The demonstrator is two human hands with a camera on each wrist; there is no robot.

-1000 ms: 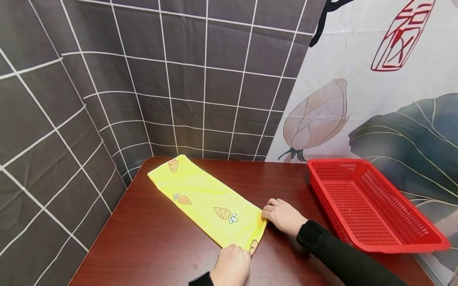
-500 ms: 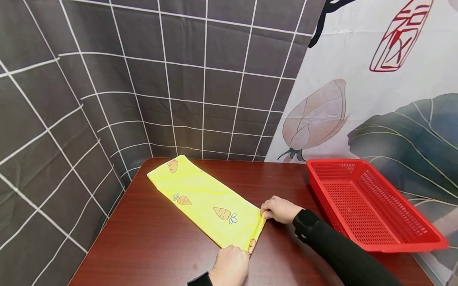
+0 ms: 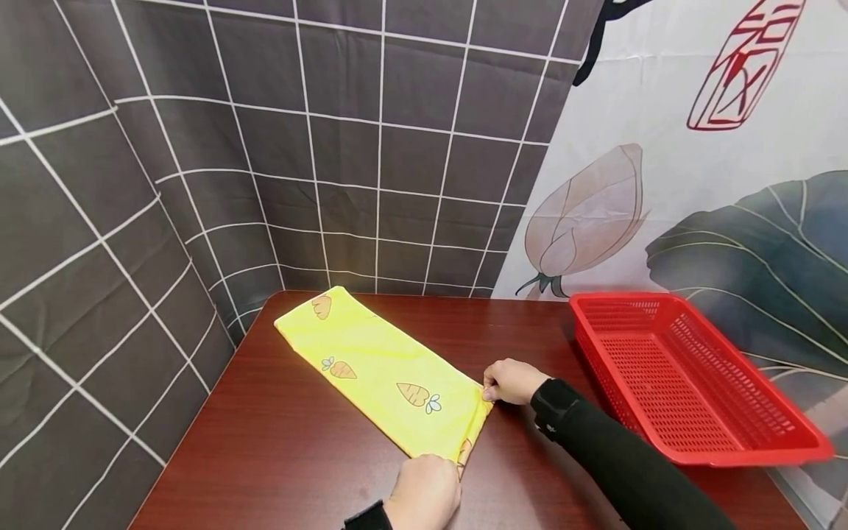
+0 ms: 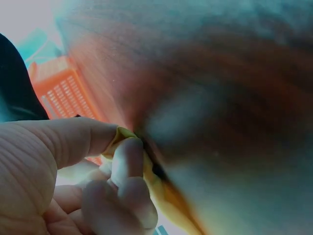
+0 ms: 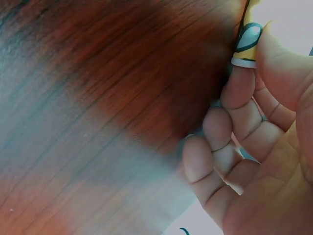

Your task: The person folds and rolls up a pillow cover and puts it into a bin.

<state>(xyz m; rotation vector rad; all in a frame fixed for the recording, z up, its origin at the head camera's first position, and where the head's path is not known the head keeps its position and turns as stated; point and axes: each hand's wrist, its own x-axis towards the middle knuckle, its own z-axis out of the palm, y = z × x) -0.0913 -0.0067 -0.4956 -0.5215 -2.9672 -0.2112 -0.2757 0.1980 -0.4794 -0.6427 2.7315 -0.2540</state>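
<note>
Left hand (image 3: 424, 489) and right hand (image 3: 513, 381) each pinch a near corner of the folded yellow cloth (image 3: 380, 372) lying on the worktop (image 3: 278, 456). A red basket (image 3: 695, 442) stands to the right, apart from the cloth.

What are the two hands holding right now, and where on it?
Both grip the yellow cloth at its near short end: the left hand pinches the near corner, the right hand pinches the other corner, beside the red basket.

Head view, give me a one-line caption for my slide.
Both hands, left and right, pinch the near corners of a folded yellow carrot-print cloth beside a red basket.
</note>
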